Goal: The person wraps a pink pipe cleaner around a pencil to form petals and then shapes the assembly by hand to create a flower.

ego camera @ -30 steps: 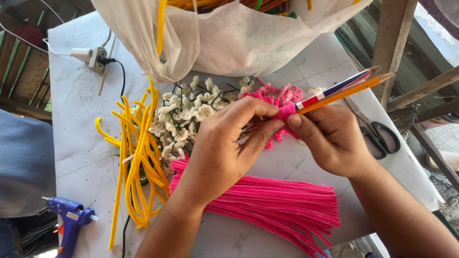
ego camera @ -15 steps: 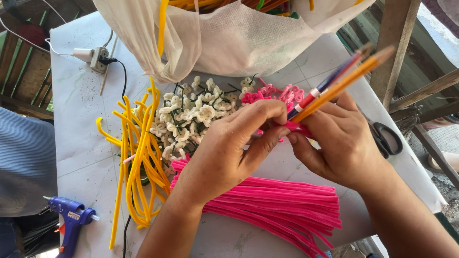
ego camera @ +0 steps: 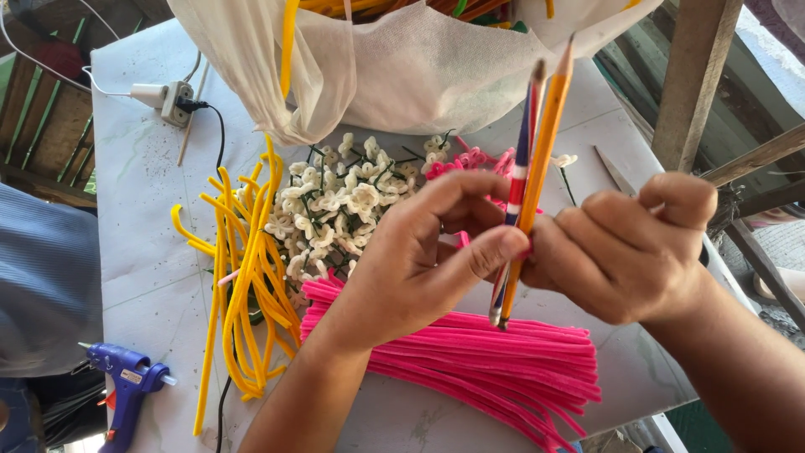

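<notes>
My left hand and my right hand meet over a white table, both gripping two pencils held side by side, one orange, one striped red, white and blue. The pencils stand nearly upright, tips up. A bit of pink pipe cleaner shows between my fingers at the pencils. Beneath my hands lies a bundle of pink pipe cleaners. Behind them sits a heap of small white pipe-cleaner flowers and a few pink ones.
Yellow pipe cleaners lie to the left. A blue glue gun rests at the table's near left corner. A white power socket with cords sits far left. A white cloth bag hangs at the back. Wooden posts stand on the right.
The pencils have swung from lying slanted to the right to standing almost upright. Both hands came closer to the camera and lower in view.
</notes>
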